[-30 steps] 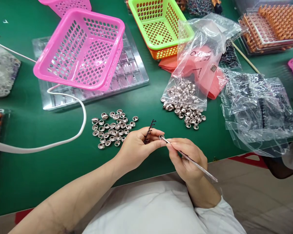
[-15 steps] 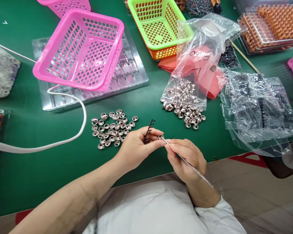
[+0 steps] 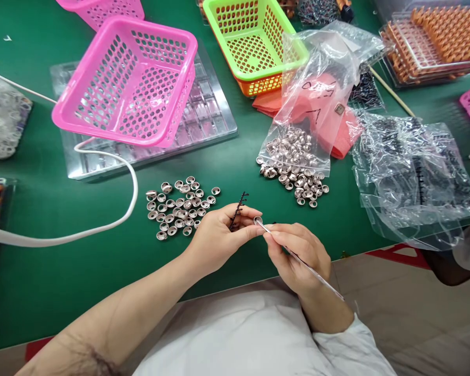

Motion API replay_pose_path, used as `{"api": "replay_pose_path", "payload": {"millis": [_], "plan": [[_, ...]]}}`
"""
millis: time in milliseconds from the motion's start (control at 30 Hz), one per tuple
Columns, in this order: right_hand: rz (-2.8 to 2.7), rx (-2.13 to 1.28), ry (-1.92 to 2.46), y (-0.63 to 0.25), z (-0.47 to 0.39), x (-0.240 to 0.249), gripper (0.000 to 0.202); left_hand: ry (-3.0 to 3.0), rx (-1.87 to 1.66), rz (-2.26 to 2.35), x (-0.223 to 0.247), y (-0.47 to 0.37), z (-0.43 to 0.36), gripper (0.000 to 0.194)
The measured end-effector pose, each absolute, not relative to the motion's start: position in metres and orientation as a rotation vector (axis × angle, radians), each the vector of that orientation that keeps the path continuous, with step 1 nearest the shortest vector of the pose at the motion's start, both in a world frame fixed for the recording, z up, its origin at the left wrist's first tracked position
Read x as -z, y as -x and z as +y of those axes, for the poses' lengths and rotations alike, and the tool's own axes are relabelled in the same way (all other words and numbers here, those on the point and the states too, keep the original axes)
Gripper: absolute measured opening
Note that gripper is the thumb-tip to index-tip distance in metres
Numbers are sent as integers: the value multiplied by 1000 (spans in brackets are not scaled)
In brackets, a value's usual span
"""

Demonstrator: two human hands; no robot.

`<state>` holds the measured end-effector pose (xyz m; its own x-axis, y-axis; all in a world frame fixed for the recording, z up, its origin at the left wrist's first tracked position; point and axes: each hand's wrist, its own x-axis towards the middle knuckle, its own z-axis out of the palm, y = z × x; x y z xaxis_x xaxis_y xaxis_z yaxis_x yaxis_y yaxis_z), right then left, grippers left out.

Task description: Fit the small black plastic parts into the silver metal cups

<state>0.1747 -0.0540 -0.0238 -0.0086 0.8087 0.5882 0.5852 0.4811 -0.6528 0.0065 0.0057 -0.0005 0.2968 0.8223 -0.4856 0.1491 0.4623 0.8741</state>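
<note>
My left hand (image 3: 219,235) is closed, pinching a small silver metal ring (image 3: 258,220) between thumb and forefinger. A black strip with short side prongs (image 3: 238,209) also sticks up from its fingers. My right hand (image 3: 305,256) grips a thin, silvery pen-like tool (image 3: 315,273), its tip touching the ring; the tool's exact kind is unclear. The two hands meet fingertip to fingertip above the green table. Left of them lies a loose spread of similar small metal rings (image 3: 179,214). More rings (image 3: 293,156) spill from a clear plastic bag (image 3: 309,109) beyond my right hand.
A pink basket (image 3: 180,125) stands on a clear plastic tray (image 3: 215,112), with a white cable (image 3: 131,201) beside it. Farther back is a green basket (image 3: 272,65) inside an orange one. Plastic bags of black strips (image 3: 419,177) lie right; trays of orange parts (image 3: 438,42) behind.
Both hands keep nearly the same pose, with the tool tip still at the ring. The whole view has shifted very slightly.
</note>
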Motion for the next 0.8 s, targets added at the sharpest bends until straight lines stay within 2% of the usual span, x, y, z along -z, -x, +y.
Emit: {"api": "replay_pose_path", "payload": {"millis": [367,800], "plan": [[-1637,-326,1229,-175,-53,23,24,-1031,-577,1203,4,-6,5,35],[-1639,-338,1214,-173,-53,23,25,-1043,-573,1214,1,-7,4,33]]}}
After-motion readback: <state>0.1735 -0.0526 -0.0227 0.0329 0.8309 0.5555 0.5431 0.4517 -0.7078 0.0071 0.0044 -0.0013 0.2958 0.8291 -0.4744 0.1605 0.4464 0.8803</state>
